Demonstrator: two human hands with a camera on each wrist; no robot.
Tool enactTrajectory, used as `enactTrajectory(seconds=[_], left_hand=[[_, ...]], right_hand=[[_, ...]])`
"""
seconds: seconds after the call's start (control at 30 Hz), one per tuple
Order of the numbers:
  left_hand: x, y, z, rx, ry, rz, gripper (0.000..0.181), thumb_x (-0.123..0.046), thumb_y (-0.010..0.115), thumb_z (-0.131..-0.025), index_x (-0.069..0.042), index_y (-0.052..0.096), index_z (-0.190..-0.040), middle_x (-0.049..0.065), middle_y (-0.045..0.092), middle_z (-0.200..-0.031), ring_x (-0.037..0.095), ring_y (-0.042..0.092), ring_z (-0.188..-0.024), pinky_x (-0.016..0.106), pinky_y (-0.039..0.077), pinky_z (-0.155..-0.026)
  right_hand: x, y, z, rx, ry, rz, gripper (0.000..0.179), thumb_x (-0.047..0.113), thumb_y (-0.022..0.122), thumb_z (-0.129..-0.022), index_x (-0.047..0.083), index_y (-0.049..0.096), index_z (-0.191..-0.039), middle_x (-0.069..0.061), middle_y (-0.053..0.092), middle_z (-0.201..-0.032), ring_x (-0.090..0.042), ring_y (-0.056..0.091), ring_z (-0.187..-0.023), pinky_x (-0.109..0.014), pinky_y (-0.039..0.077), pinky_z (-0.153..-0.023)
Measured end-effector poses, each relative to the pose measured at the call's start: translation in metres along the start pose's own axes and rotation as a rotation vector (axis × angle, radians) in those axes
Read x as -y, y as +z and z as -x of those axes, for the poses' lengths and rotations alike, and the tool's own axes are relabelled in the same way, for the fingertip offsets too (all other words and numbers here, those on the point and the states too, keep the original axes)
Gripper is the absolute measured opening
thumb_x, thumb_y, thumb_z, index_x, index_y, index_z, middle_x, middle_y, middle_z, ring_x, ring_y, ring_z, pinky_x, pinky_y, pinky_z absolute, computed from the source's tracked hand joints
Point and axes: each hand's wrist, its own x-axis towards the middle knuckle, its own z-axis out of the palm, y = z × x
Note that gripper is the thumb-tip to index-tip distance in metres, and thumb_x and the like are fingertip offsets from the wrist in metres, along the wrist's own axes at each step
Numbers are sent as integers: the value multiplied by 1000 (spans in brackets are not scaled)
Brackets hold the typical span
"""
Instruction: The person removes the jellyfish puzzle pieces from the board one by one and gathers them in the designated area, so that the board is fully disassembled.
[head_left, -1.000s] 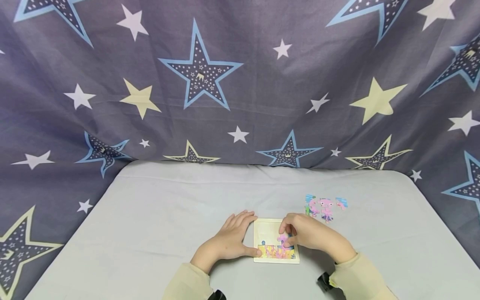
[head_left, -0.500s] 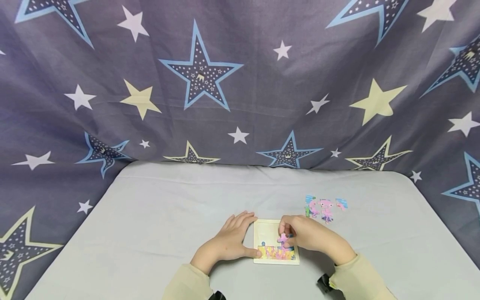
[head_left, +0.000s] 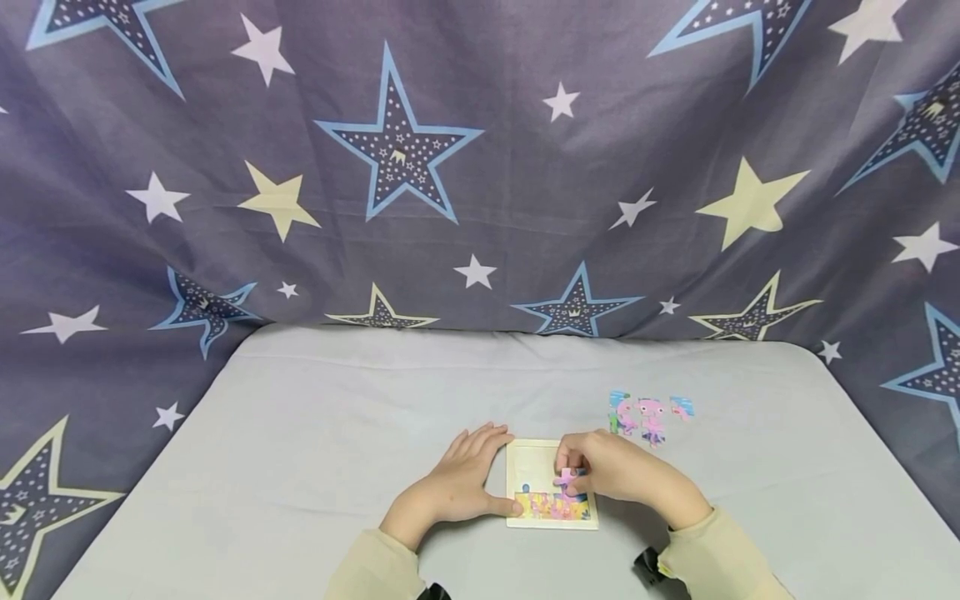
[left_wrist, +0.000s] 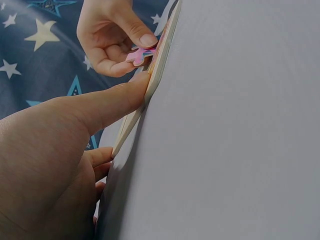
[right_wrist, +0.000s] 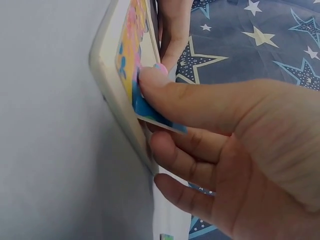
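A shallow pale wooden puzzle tray (head_left: 533, 453) lies on the grey cloth, its front row filled with yellow and pink pieces (head_left: 540, 505). My left hand (head_left: 463, 479) is spread at its left side, the thumb over the front left corner and a fingertip at the back left one. At the tray's right side my right hand (head_left: 611, 465) pinches a pink and blue jigsaw piece (right_wrist: 152, 111) between thumb and fingers. That piece is tilted just over the front row, as the right wrist view shows. The thumb covers part of its picture.
Behind the right hand lie several loose jigsaw pieces (head_left: 652, 408) with pink figures, a blue-topped one (head_left: 682, 407) apart at the right. A dark curtain (head_left: 480, 167) printed with stars hangs behind the table (head_left: 360, 392).
The pinched piece has tipped and shifted slightly within the right hand's fingers, staying over the same spot of the tray. My left hand has kept its place.
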Motion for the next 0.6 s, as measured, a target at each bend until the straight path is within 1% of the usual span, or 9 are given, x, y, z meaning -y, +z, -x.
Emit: enactTrajectory(seconds=[0.17,0.3,0.4,0.5,0.6], left_hand=[[0,0,-1,0,1,-9,99,-62,73,-76,-11,33,-152,7,26,-160,27,12,-150,53,2,-121],[0,1,-1,-4,3,-14,99,-62,73,-76,-11,33,-152,7,26,-160,28,13,-150,54,2,-121],[0,0,-1,-4,3,-11,99,-61,73,-76,-11,33,-152,7,26,-160,28,13,-150,53,2,-121],[1,1,-1,-5,5,-14,100,-62,73,-76,-11,33,-152,7,26,-160,28,13,-150,54,2,-121],[1,1,-1,-7,7,-16,100,-62,73,-76,-12,33,-152,7,26,-160,28,13,-150,54,3,-121]], right_hand=[[-2,-1,0,-8,-3,-20,20,8,80,-81,17,64,-89,12,62,-73,-5,47,-65,-24,45,-60],[-3,-4,0,-16,-14,-32,17,11,80,-82,15,66,-89,13,59,-71,-4,41,-61,-21,40,-54],[-2,-5,1,-19,-14,-42,16,12,79,-82,15,65,-90,12,58,-70,-4,39,-60,-21,38,-53],[-3,-9,3,-25,9,-60,18,12,79,-82,14,64,-92,11,59,-66,-4,40,-58,-20,38,-52],[-6,-14,6,-53,28,-64,19,12,79,-83,14,62,-91,10,60,-65,-4,40,-56,-20,38,-51]])
